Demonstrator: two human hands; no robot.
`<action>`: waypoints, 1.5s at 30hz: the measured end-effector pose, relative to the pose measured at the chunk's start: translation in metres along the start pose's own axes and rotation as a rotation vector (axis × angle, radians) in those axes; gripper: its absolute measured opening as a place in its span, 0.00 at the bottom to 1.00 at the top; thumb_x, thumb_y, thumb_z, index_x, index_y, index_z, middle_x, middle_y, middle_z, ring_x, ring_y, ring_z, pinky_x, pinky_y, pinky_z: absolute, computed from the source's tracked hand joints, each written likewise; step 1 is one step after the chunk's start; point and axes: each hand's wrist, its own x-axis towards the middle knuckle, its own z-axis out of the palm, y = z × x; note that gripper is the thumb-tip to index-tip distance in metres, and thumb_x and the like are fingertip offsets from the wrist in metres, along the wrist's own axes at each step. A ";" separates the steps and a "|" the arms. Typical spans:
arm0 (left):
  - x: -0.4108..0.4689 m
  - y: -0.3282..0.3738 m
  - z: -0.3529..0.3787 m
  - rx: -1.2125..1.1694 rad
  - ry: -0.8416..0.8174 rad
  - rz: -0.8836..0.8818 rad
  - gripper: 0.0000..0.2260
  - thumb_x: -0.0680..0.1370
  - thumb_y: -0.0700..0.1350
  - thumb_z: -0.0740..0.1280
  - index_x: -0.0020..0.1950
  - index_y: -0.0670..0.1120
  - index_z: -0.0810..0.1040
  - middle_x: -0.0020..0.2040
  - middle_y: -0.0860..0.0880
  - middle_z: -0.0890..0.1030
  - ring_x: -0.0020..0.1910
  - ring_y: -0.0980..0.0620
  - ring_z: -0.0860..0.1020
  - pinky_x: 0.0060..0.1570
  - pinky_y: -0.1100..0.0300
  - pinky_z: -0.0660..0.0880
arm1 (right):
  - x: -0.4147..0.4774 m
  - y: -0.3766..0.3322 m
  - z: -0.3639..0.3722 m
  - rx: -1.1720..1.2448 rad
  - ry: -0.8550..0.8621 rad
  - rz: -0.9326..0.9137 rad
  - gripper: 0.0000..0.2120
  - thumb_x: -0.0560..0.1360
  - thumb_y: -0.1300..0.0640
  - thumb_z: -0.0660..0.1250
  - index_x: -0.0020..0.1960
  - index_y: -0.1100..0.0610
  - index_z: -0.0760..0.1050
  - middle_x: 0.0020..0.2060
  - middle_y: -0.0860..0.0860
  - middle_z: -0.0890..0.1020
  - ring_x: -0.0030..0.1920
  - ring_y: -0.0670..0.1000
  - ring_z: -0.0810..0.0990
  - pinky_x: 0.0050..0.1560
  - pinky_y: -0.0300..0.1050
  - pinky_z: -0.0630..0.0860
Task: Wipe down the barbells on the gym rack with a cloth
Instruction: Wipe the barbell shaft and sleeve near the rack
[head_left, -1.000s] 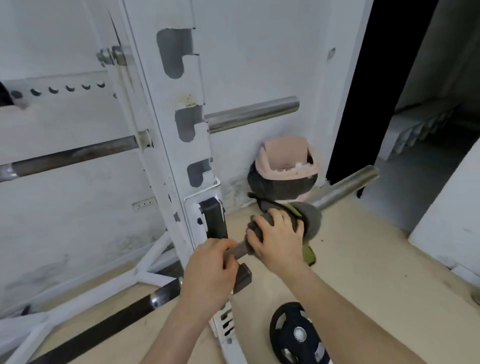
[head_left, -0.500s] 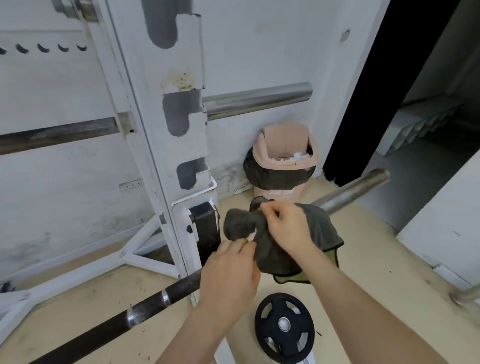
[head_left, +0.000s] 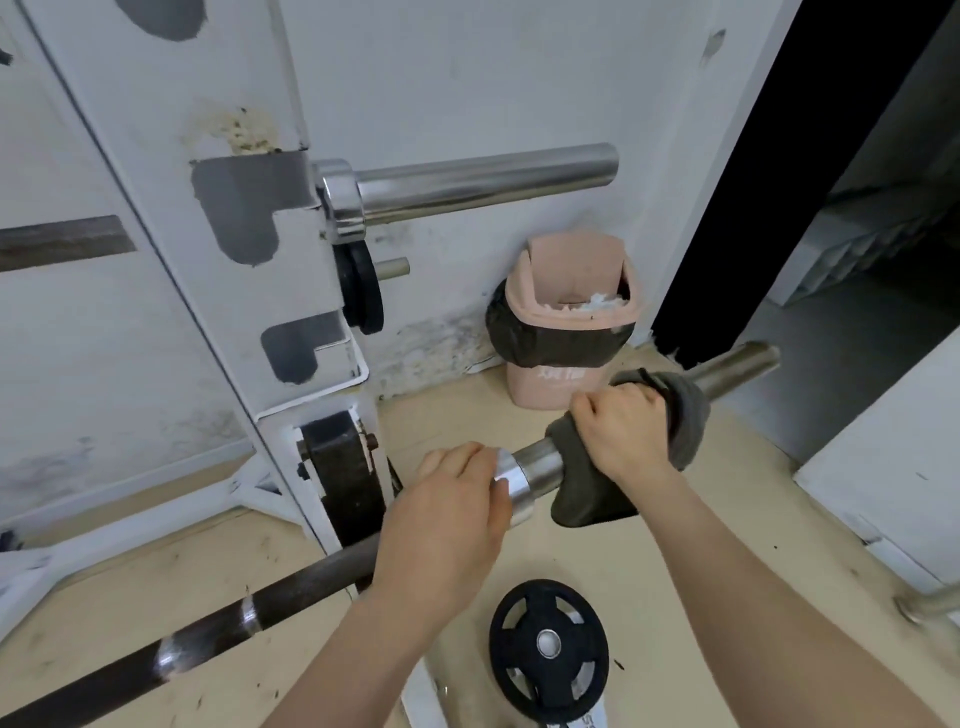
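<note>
While left hand (head_left: 447, 525) clasps the barbell (head_left: 540, 460), right hand (head_left: 623, 431) clutches cloth (head_left: 582, 493) over beige floor (head_left: 743, 467).

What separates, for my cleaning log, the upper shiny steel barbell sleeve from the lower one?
The upper shiny steel barbell sleeve is bare; the lower steel barbell sleeve wears a dark grey cloth gripped by the right hand. The upper sits higher than the lower. Both are round metal.

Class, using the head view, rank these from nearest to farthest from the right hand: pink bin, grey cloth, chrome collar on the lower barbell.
1. Grey cloth: gripped by the right hand, wrapped round the bar.
2. Chrome collar: just left along the bar.
3. Pink bin: beyond the bar, against the wall.
</note>
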 end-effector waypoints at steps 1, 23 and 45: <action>0.009 0.005 0.004 -0.002 0.002 -0.009 0.16 0.81 0.53 0.52 0.65 0.52 0.71 0.62 0.57 0.74 0.59 0.55 0.69 0.54 0.58 0.72 | -0.010 -0.015 0.002 -0.012 0.000 -0.074 0.19 0.73 0.50 0.50 0.27 0.52 0.69 0.27 0.51 0.77 0.35 0.55 0.77 0.46 0.50 0.69; -0.006 0.070 0.045 0.355 0.096 -0.116 0.21 0.75 0.51 0.57 0.62 0.44 0.80 0.59 0.47 0.81 0.62 0.43 0.75 0.54 0.46 0.75 | 0.113 0.188 -0.006 -0.095 -0.222 0.282 0.17 0.78 0.49 0.52 0.36 0.54 0.73 0.51 0.57 0.79 0.61 0.59 0.71 0.68 0.62 0.58; 0.000 0.040 0.030 -0.054 0.227 -0.269 0.18 0.78 0.51 0.59 0.67 0.48 0.73 0.63 0.52 0.76 0.62 0.52 0.72 0.60 0.57 0.71 | -0.042 0.005 -0.006 0.211 -0.229 -0.581 0.20 0.79 0.38 0.51 0.65 0.45 0.70 0.60 0.44 0.76 0.64 0.47 0.72 0.64 0.50 0.62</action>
